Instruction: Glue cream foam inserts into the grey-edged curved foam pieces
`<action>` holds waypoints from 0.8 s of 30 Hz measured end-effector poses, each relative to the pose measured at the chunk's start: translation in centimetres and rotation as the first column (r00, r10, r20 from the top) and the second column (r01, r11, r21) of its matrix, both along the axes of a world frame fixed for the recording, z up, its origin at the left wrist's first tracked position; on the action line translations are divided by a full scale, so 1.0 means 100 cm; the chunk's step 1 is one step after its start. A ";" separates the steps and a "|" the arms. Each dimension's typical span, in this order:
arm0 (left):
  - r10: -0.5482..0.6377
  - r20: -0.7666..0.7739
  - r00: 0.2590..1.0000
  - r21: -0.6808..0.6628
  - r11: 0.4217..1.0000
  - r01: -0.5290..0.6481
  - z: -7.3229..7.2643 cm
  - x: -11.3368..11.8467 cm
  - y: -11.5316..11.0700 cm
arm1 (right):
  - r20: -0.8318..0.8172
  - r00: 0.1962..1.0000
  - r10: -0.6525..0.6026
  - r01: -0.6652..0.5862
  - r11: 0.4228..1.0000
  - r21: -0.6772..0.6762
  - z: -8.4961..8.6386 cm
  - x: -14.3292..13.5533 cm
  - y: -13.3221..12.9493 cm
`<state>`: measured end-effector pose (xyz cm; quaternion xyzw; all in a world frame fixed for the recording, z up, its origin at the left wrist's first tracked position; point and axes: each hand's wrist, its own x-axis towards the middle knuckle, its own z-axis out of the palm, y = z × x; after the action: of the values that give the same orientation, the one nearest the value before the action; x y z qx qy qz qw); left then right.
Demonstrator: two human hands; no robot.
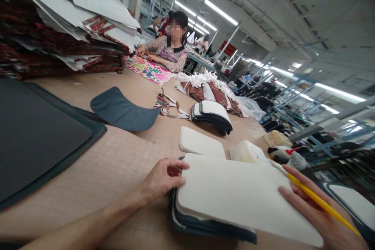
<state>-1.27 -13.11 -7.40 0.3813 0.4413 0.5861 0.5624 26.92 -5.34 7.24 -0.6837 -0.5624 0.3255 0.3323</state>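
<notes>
A white rounded-corner panel [234,191] lies tilted on a stack of dark-edged panels [213,226] in front of me. My left hand [164,177] pinches its upper left corner between thumb and fingers. Between the fingers of my right hand [313,203] runs a brush [322,203] with a yellow handle, its pale tip pointing away from me. The same hand's thumb rests on the panel's right part. Just beyond the panel stand a whitish tub [247,151] and smaller white pieces [200,142].
Dark flat sheets [43,133] cover the table's left side, below a tall pile of patterned material and paper [73,27]. A curved dark piece [124,109], straps [172,107] and stacked curved pieces [212,115] lie farther back. A co-worker [172,43] sits across, at colourful fabric [149,69].
</notes>
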 end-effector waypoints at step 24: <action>0.042 -0.038 0.998 -0.023 0.999 -0.043 -0.008 0.013 -0.012 | 0.032 0.998 -0.060 0.064 0.989 -0.130 0.003 -0.012 0.007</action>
<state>0.04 -14.28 -8.23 0.3759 0.4669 0.5853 0.5460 25.69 -4.62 7.55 -0.7257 -0.5229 0.3416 0.2886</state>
